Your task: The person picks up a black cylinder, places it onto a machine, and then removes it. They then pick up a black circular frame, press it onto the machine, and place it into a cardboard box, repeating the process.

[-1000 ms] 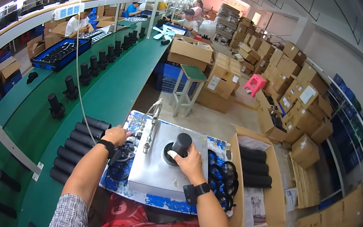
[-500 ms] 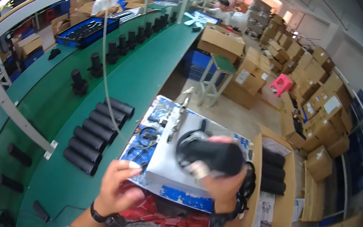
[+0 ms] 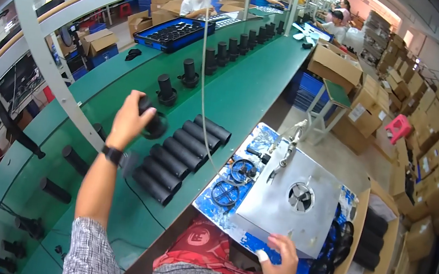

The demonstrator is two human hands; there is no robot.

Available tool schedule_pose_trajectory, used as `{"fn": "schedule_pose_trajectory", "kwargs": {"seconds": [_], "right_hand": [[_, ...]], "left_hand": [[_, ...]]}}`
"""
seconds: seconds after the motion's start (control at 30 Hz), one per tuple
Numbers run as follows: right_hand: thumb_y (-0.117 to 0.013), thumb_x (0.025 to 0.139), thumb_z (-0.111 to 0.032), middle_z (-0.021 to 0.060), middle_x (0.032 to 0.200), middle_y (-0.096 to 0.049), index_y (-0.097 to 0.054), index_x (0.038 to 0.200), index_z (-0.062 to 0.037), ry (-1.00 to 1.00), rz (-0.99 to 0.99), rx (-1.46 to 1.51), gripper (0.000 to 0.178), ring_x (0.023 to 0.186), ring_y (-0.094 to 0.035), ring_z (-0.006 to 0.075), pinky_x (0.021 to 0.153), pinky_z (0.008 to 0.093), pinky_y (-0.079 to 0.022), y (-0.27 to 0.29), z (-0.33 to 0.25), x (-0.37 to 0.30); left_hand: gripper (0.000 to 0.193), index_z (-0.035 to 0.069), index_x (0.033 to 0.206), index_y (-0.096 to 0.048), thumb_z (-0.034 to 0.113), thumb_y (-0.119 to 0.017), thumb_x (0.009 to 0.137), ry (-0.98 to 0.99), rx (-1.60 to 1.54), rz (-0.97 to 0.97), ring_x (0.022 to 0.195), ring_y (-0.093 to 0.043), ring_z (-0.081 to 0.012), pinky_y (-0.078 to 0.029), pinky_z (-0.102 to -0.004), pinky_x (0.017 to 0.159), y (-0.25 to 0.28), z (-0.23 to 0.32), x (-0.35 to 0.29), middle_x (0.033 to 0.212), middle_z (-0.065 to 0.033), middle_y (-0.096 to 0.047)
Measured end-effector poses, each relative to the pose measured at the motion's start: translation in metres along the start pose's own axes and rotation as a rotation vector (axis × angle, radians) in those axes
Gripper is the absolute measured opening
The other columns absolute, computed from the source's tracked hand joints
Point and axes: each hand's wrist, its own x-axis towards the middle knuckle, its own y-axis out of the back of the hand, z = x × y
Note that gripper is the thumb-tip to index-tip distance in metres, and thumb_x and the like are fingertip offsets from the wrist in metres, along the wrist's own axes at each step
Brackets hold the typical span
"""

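My left hand [image 3: 129, 122] reaches over the green workbench, its fingers round a black cylinder with a wider round base [image 3: 154, 125]. Part of that piece is hidden behind the fingers. Just right of it, several black tubes [image 3: 173, 158] lie side by side in a row. My right hand [image 3: 281, 265] hovers by the near edge of a silver metal box fixture [image 3: 283, 212], fingers apart and holding nothing. A round opening with fan-like blades [image 3: 301, 197] shows in the fixture's top. Black ring-shaped parts [image 3: 226, 193] lie to its left on the blue-and-white tabletop.
Upright black cylinders on round bases [image 3: 167, 90] line the far bench. Loose tubes [image 3: 75, 161] lie at left, past a white metal post [image 3: 60, 79]. A hanging cable [image 3: 204, 72] crosses the bench. An open carton [image 3: 364, 272] stands at right. Other people work farther off.
The black cylinder piece has gone from my right hand above the metal box to my left hand over the bench. My right hand has opened and drawn back. The view has turned left.
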Motion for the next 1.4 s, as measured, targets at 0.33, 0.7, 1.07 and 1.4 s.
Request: {"fn": "schedule_pose_trajectory", "kwargs": {"seconds": [0.33, 0.7, 1.07, 1.4], "right_hand": [[-0.082, 0.088, -0.005, 0.0120, 0.115, -0.072, -0.073, 0.113, 0.0000, -0.507, 0.280, -0.032, 0.027, 0.088, -0.074, 0.0203, 0.077, 0.0331, -0.060, 0.047, 0.032, -0.114], [-0.079, 0.091, -0.013, 0.0154, 0.110, -0.074, -0.074, 0.107, -0.0043, -0.769, 0.617, -0.318, 0.020, 0.095, -0.073, 0.0325, 0.080, 0.0404, -0.058, 0.142, 0.192, -0.139], [-0.087, 0.082, -0.024, 0.0172, 0.103, -0.070, -0.071, 0.102, -0.0033, -0.829, 0.674, -0.557, 0.033, 0.093, -0.067, 0.0382, 0.081, 0.0473, -0.055, 0.134, 0.288, -0.077], [-0.083, 0.082, -0.006, 0.0073, 0.106, -0.060, -0.071, 0.099, -0.0076, 0.091, 0.368, -0.159, 0.021, 0.083, -0.059, 0.0271, 0.071, 0.0365, -0.050, 0.110, 0.051, -0.026]], "left_hand": [[0.047, -0.007, 0.129, -0.060, 0.018, -0.077, 0.093, -0.040, 0.244, 0.072, 0.115, -0.062, -0.0508, -0.050, -0.0547, 0.099, -0.104, -0.236, 0.042, 0.124, -0.0313, -0.066], [0.067, 0.001, 0.162, -0.036, 0.013, -0.067, 0.104, -0.300, 0.089, 0.249, 0.096, -0.056, -0.0313, -0.050, -0.0411, 0.089, -0.116, -0.108, 0.019, 0.157, -0.0228, -0.041], [0.054, 0.002, 0.150, -0.050, -0.003, -0.063, 0.098, -0.166, -0.631, -0.213, 0.085, -0.040, -0.0107, -0.041, -0.0238, 0.078, -0.087, 0.116, -0.236, 0.149, -0.0080, -0.046], [0.046, 0.000, 0.150, -0.051, 0.013, -0.060, 0.107, 0.319, -1.262, -1.142, 0.093, -0.064, -0.0134, -0.052, -0.0254, 0.081, -0.058, 0.220, -0.244, 0.129, -0.0135, -0.066]]}}
